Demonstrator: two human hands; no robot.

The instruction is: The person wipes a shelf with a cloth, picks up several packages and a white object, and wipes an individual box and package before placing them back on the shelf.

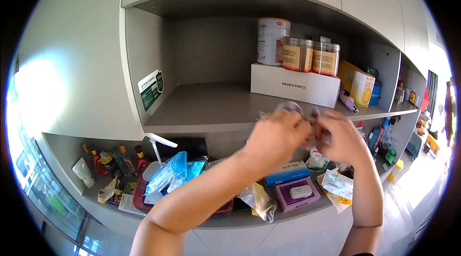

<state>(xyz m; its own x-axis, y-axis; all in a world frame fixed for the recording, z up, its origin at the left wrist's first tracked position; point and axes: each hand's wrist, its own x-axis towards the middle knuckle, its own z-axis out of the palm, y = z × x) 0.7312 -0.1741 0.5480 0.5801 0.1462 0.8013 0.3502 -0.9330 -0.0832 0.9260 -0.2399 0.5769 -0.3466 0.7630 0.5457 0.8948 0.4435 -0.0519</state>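
Both of my hands are raised close together in front of the middle shelf's edge. My left hand (280, 135) has its fingers curled in a pinch, and my right hand (340, 133) is closed the same way beside it. A clear, plastic-looking thing (291, 106) shows above the left fingers; blur and the fingers hide its kind. Behind the hands a long white box (295, 85) lies on the shelf (211, 104). On top of it stand a tall white can (271, 40) and two clear jars with orange labels (297, 55).
Below, a counter holds a red tray with blue plastic bags (168, 172), a white desk lamp (158, 143), a blue box (288, 173) and a purple tissue box (297, 194). Several bottles (122, 159) stand at the left. An orange-and-white carton (362, 89) is on the shelf's right.
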